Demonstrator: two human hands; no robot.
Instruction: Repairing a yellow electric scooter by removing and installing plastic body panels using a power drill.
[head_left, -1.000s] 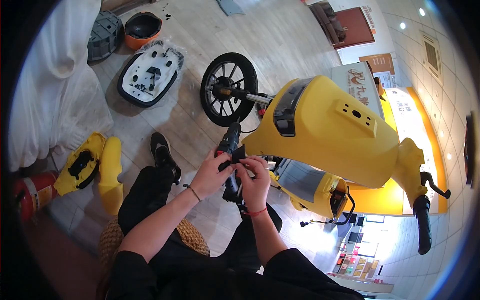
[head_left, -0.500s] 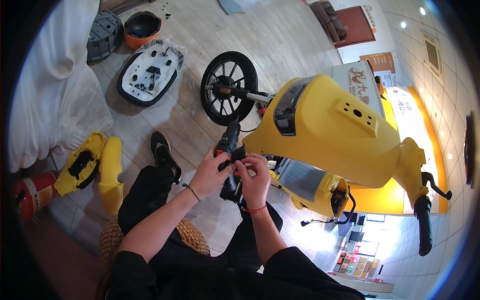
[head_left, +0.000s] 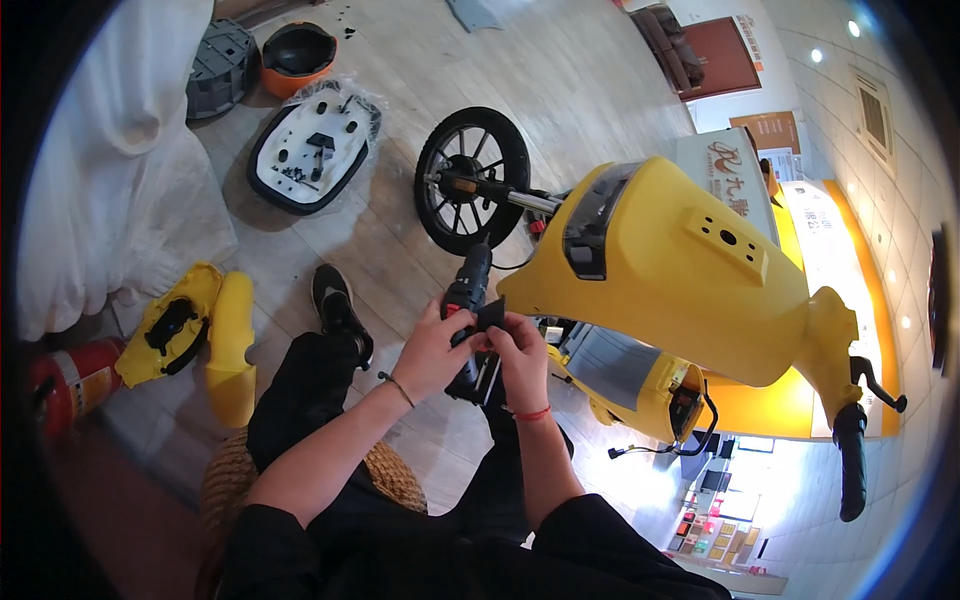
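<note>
A black cordless drill (head_left: 470,280) is gripped in my left hand (head_left: 428,355), its chuck toward the scooter's front wheel (head_left: 424,195). Pinched between the fingers of my right hand (head_left: 524,368) is a small flat black piece (head_left: 491,315), held against the drill's side. The fingertips of both hands meet at this piece, so part of it is hidden. Just right of the hands rises the yellow front panel (head_left: 670,270) of an electric scooter. The drill's lower end shows below my left hand.
A tray-like white and black part (head_left: 290,150) holding small loose pieces lies at upper left, by an orange helmet (head_left: 303,68) and a grey box (head_left: 222,68). Yellow covers (head_left: 232,345) and a red fire extinguisher (head_left: 85,380) are at far left. My foot (head_left: 333,300) stands nearby.
The whole view has shifted slightly, so the scene sits a little further right. Both hands keep their holds on the drill and the black piece, with only slight finger movement.
</note>
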